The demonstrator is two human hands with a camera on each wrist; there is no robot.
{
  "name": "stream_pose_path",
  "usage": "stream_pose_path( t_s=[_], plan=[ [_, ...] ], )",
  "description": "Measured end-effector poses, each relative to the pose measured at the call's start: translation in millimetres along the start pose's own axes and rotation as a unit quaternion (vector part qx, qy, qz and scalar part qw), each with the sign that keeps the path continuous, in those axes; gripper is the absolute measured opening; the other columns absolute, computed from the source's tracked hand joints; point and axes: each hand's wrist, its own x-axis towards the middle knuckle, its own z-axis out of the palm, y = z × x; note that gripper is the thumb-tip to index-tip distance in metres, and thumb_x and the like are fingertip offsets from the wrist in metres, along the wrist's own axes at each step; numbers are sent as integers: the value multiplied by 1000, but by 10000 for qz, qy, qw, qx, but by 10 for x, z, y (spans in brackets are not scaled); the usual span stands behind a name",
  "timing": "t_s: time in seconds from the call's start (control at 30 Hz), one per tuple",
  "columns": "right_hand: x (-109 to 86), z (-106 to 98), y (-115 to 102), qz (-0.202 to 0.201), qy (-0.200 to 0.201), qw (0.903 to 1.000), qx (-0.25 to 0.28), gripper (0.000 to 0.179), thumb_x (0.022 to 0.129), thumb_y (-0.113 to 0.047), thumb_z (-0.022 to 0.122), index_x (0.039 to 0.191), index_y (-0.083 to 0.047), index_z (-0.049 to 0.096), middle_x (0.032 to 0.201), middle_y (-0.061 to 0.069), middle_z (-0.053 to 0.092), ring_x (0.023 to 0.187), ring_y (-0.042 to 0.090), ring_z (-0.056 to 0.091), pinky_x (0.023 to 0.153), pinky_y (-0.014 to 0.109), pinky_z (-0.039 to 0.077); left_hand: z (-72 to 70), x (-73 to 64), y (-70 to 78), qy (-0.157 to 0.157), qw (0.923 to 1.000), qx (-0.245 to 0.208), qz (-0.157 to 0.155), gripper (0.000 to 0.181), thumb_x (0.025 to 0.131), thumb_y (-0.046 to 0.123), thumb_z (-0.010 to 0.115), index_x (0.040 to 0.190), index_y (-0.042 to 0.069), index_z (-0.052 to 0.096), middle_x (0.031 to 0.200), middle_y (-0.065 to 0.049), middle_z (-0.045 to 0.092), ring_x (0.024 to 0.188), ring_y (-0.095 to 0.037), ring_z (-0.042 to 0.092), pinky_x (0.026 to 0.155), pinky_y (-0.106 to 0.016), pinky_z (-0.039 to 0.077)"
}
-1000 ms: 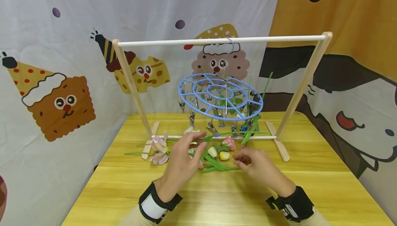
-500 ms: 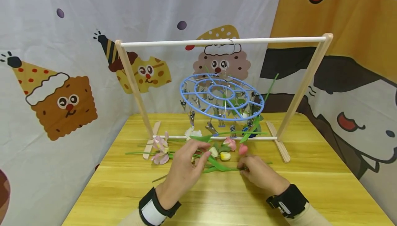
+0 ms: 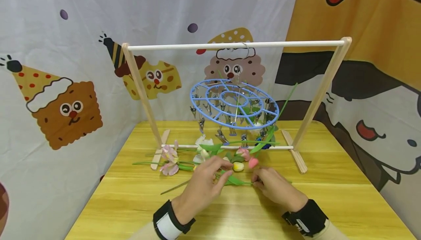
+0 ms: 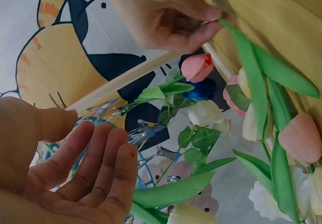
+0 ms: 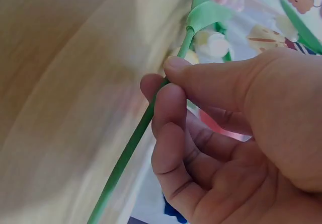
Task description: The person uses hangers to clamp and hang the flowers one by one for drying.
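Note:
My right hand [image 3: 274, 187] pinches a tulip by its green stem [image 5: 133, 141] between thumb and fingertips, low over the table. In the left wrist view, that stem leads to long green leaves [image 4: 249, 68] and apparently a peach tulip head [image 4: 301, 137], which my left hand hides in the head view. My left hand [image 3: 205, 185] hovers over the leaves with fingers loosely bent and nothing visible in its grasp. Beyond both hands lie a yellow-white tulip [image 3: 238, 166], a pink rose-like flower [image 3: 243, 153], white flowers [image 3: 204, 143] and pale purple flowers [image 3: 169, 154].
A blue round clip hanger [image 3: 234, 124] with several metal clips hangs from a white-barred wooden rack [image 3: 315, 101]. A pink tulip [image 3: 253, 163] hangs head-down at its right side, near blue and white flowers. A loose stem [image 3: 174, 187] lies left on the wooden table [image 3: 230, 218].
My right hand came down and took the tulip's stem. My left hand moved slightly right and toward me. The hanging pink tulip swung left, and the hanger shifted slightly.

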Motion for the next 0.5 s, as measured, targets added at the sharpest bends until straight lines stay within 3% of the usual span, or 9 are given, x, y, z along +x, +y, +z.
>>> stream_pose_path(
  t_s=[0.23, 0.33, 0.5],
  plan=[
    [-64, -132, -165, -280, 384, 9984, -307, 23, 101, 3, 87, 104, -18, 78, 97, -9, 78, 87, 2, 71, 72, 23, 59, 103, 15, -43, -598, 9960, 660, 0, 26, 105, 19, 90, 128, 14, 81, 123, -3, 80, 111, -17, 78, 94, -29, 69],
    [-60, -201, -251, -291, 508, 9974, -419, 22, 103, 2, 86, 103, -19, 77, 96, -10, 74, 81, -3, 61, 69, 20, 53, 170, 41, -86, -885, 9898, 1110, 66, 29, 105, 26, 91, 130, 16, 82, 120, 0, 80, 110, -16, 77, 95, -29, 68],
    [-51, -289, -402, -383, 742, 9951, -522, 20, 103, 1, 86, 106, -17, 80, 101, -5, 77, 77, -1, 64, 64, 18, 51, 280, 95, -141, -1086, 9803, 1622, 308, 28, 104, 32, 93, 125, 16, 85, 113, 1, 81, 106, -15, 78, 92, -27, 67]
  ],
)
